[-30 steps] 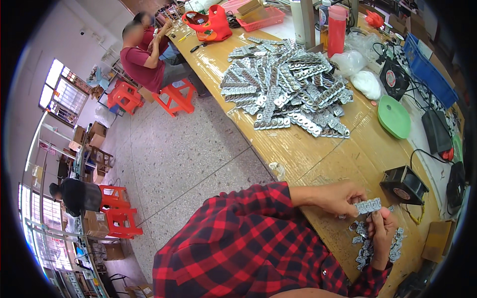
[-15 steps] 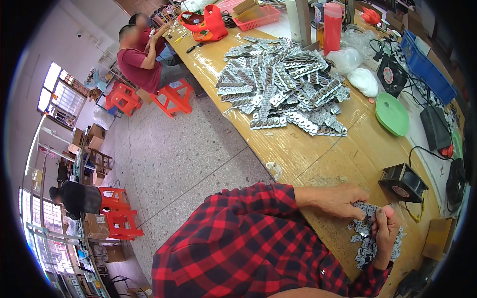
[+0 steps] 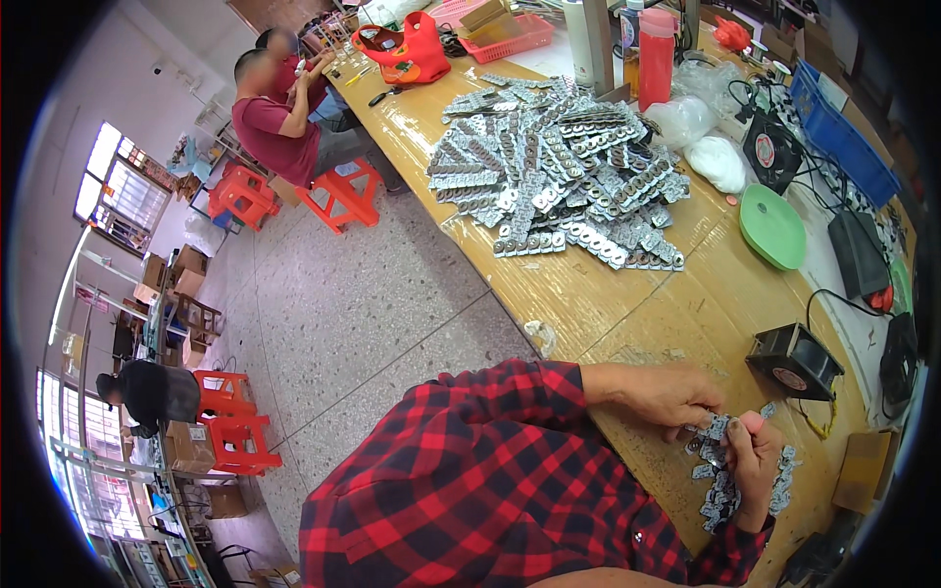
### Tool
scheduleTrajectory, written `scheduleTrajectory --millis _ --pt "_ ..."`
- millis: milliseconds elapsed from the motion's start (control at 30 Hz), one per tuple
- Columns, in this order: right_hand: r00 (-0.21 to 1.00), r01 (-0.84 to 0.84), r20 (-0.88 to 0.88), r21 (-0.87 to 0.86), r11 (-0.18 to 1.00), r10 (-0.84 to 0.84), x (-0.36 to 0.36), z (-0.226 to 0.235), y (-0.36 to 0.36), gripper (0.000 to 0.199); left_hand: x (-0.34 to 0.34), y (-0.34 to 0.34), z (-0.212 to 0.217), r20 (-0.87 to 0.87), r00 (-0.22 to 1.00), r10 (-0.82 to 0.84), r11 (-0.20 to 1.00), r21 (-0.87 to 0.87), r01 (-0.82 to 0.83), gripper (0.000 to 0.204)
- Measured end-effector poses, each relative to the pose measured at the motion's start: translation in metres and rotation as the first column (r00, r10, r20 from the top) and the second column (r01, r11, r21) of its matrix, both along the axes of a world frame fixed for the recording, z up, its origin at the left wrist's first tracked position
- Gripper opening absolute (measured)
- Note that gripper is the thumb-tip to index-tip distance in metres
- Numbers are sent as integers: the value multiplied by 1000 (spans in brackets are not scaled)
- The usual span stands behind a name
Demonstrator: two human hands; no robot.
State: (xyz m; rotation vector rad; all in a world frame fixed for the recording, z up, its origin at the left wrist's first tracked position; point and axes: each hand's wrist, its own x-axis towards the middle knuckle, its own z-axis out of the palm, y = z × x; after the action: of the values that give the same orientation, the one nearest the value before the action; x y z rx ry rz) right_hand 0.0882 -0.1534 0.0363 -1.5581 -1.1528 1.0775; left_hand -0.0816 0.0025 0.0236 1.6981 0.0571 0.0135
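Note:
My left hand (image 3: 671, 397) is closed, its fingertips pinched at one end of a short silver metal strip (image 3: 714, 428). My right hand (image 3: 753, 463) grips the strip's other end, with the thumb and fingers pressed together. Around and below my right hand, several small silver metal pieces (image 3: 720, 490) lie loosely on the cardboard-covered table (image 3: 627, 323). One small piece (image 3: 767, 410) sits just beyond my right fingertips. Farther up the table, a big heap of silver metal strips (image 3: 559, 167) with round holes or discs along them is spread out.
A small black fan (image 3: 796, 361) stands beyond my hands, near a cardboard box (image 3: 865, 470). Along the right run a green dish (image 3: 772, 225), a blue crate (image 3: 848, 137) and cables. A red bottle (image 3: 656, 59) stands behind the heap. Two people (image 3: 279, 118) sit at the table's far left.
My left hand has drawn slightly back and its fingers have curled lower. My right hand has shifted slightly left, and a small metal piece now shows beyond its fingertips.

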Motion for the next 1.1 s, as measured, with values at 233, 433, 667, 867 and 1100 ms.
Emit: scheduleTrajectory --millis 233,433,667,867,1100 --pt "995 97 -27 -25 995 -98 3 0 -1 29 7 0 -6 -10 998 63 991 -118 -64 15" --pt "998 64 12 -1 998 -64 3 -5 -2 30 8 3 -15 -27 999 -31 954 -300 21 16" --pt "991 94 -89 -33 995 -97 8 -2 -1 28 11 5 -15 -5 1000 -30 934 -356 26 16" --pt "1000 9 -9 -21 1000 -9 3 2 0 28 11 6 -17 -28 997 -68 939 -340 54 16" --pt "998 24 -54 -44 999 -26 6 1 -2 27 12 5 -5 -41 999 8 965 -261 -19 17"
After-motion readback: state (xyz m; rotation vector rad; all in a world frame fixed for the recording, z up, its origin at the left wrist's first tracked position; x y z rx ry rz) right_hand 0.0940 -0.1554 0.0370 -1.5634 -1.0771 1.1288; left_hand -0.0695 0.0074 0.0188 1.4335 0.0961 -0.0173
